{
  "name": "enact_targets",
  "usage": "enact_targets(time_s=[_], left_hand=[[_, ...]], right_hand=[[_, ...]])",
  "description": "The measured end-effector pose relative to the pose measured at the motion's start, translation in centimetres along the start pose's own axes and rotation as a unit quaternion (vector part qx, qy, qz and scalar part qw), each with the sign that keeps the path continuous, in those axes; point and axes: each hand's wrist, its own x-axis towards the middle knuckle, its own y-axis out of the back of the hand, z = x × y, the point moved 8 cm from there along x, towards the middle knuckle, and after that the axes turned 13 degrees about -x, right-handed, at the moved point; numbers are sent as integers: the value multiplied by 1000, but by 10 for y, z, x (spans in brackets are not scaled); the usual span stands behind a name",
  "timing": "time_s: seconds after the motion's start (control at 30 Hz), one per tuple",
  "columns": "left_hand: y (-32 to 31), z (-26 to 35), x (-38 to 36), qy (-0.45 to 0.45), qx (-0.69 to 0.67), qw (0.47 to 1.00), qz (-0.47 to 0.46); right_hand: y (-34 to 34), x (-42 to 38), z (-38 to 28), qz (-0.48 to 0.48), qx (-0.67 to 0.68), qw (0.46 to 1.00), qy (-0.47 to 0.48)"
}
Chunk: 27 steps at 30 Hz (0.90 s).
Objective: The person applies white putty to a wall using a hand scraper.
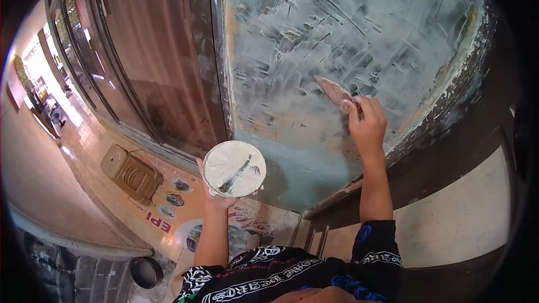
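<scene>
My left hand is wrapped under a round tub, holding it up near the bottom left corner of the wall panel. White putty fills it, with a dark streak across the surface. In my right hand is a putty knife, pinched between thumb and fingers. Its blade is smeared with putty and tilts up to the left, overlapping the wall panel. That panel is grey-green, covered in whitish patches and dark slanting strokes; its lower strip is plainer green.
A brown plastic stool lies on a printed banner on the floor, lower left. Brown-framed glass borders the panel on the left. A pale surface is at right, and a dark round container stands beside grey blocks.
</scene>
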Motion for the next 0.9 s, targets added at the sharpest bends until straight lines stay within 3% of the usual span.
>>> enact_targets(time_s=[0.07,0.13,0.17,0.23,0.33,0.4,0.43,0.53,0.6,0.67,0.77,0.9], left_hand=[[10,0,-1,-22,6,1000,19],[16,-4,-6,-23,0,999,34],[16,-7,-12,-40,-27,998,34],[19,-7,-19,-43,-29,998,41],[26,-6,-25,-55,-13,997,59],[43,4,-32,-81,34,994,64],[21,-5,-34,-42,41,998,1],[19,-6,-39,-50,32,998,2],[27,-4,-44,-61,36,997,14],[27,-6,-47,-58,34,997,22],[23,-7,-48,-52,24,998,-14],[-3,-13,-50,-40,28,994,-99]], right_hand=[[-2,-15,-3,-21,16,1000,-16],[-34,-53,-18,-49,29,995,85],[-53,-79,-15,-53,35,994,84],[-99,-116,-18,-193,-6,976,99],[-89,-88,9,-143,-84,985,54],[-49,-51,6,-92,-44,994,32],[-30,-41,6,-38,-7,999,13],[-19,-51,-1,-56,-5,998,21],[-40,-82,-11,-73,18,997,36],[-83,-121,-24,-175,-11,980,97],[-104,-117,-27,-189,-48,975,108],[-51,-37,-12,-91,-49,992,75]])
